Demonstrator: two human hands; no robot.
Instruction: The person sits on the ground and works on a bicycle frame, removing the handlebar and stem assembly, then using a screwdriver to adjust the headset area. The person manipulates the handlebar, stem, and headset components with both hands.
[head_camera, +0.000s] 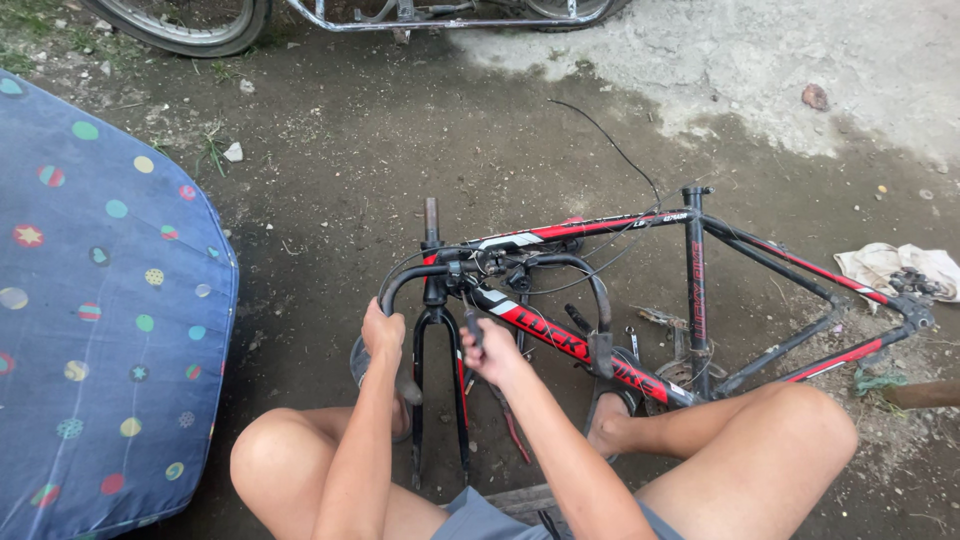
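A red and black bicycle frame (700, 290) without wheels lies on the dirt in front of me, between my bare knees. My left hand (383, 335) grips the left end of its curved black handlebar (400, 285), above the black front fork (438, 390). My right hand (492, 350) is shut on a thin dark tool (470, 325) held against the stem area, just below the handlebar's middle. Loose black cables (610, 150) rise from the bar. What the tool's tip touches is hidden.
A blue sheet with coloured dots (100, 320) fills the left side. Another bicycle's wheel (190, 25) and frame lie at the top. A dirty white rag (895, 265) sits at the right near the rear dropouts. My sandalled right foot (610, 415) rests by the frame.
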